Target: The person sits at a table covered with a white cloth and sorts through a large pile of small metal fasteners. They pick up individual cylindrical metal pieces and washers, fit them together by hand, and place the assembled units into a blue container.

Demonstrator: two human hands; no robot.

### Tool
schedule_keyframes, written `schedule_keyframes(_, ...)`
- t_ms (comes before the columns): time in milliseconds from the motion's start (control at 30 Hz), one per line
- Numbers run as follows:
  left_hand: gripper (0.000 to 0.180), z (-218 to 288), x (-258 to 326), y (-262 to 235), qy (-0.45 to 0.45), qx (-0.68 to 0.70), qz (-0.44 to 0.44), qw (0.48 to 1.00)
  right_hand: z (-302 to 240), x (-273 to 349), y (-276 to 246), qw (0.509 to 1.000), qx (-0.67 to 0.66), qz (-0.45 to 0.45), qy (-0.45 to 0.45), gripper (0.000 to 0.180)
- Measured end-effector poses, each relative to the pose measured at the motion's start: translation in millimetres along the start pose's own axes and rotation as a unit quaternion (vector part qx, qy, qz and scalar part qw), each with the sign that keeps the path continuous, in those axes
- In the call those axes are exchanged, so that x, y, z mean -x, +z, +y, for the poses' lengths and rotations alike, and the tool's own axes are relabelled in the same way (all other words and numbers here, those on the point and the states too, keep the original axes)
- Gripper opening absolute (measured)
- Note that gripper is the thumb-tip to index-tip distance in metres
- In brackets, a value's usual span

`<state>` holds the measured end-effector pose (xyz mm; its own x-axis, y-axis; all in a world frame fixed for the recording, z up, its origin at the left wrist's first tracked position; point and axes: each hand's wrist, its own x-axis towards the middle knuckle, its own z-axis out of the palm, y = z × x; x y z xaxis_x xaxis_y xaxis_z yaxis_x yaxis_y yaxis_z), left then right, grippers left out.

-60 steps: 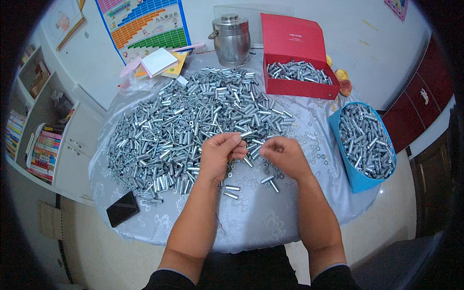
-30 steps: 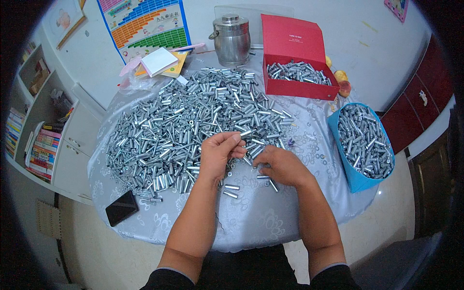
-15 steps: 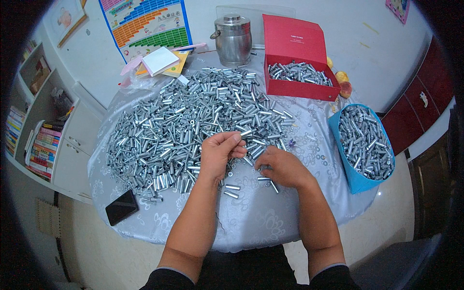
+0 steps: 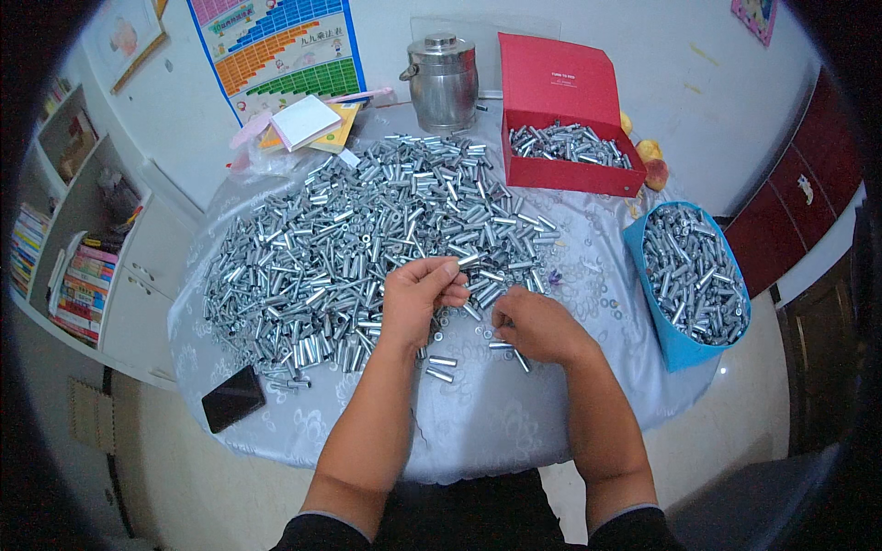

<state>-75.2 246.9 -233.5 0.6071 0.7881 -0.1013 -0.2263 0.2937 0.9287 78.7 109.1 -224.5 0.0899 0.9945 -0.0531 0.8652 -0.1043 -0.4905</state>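
Observation:
A broad heap of shiny metal sleeves (image 4: 322, 248), mixed with thinner rod-like pieces, covers the middle of the table. My left hand (image 4: 412, 301) is closed at the heap's near edge, pinching one short metal sleeve (image 4: 469, 261) between thumb and forefinger. To its right, my right hand (image 4: 544, 323) is low over the tabletop, its fingers curled down and drawn together. Whatever those fingertips hold, if anything, is hidden. Under them lie a few loose sleeves (image 4: 522, 361), and two more sleeves (image 4: 440, 375) rest between my forearms.
An open red box (image 4: 574, 174) of metal pieces stands at the back right. A blue bin (image 4: 675, 317) of similar pieces is at the right edge. Behind the heap are a steel canister (image 4: 443, 87) and a white pad (image 4: 305, 122). A black phone (image 4: 233, 399) lies front left.
My right hand's fingers have drawn closer together and lower by the loose sleeves. My left hand keeps its pinch on the sleeve, almost unmoved. The whole view has shifted slightly.

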Motion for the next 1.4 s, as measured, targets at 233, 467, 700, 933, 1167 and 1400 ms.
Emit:
schedule_keyframes(233, 0.021, -0.5, 0.9, 1.3, -0.006, 0.009, -0.019, 1.000, 8.5, -7.1, -5.4, 0.888, -0.420, 0.184, 0.034, 0.010)
schedule_keyframes(467, 0.021, -5.5, -0.1, 0.5, -0.021, -0.002, -0.074, 0.997, 12.9, -17.8, 4.3, 0.740, -0.636, 0.215, 0.040, 0.013)
schedule_keyframes(700, 0.020, -4.8, 2.7, 2.3, -0.032, 0.018, -0.083, 0.996, 9.1, -17.9, 6.8, 0.725, -0.659, 0.199, 0.034, 0.015)
schedule_keyframes(933, 0.019, -4.8, 2.6, 3.2, -0.050, 0.053, -0.086, 0.994, 3.0, -17.7, 4.6, 0.744, -0.628, 0.224, 0.037, 0.016)
schedule_keyframes(1167, 0.019, -7.8, 1.7, 2.0, -0.059, 0.086, -0.104, 0.989, 1.9, -18.9, 5.7, 0.721, -0.651, 0.233, 0.034, 0.016)
schedule_keyframes(1400, 0.018, -12.2, -0.8, -1.9, -0.087, 0.136, -0.138, 0.977, 0.5, -19.0, 8.0, 0.699, -0.685, 0.204, 0.038, 0.016)
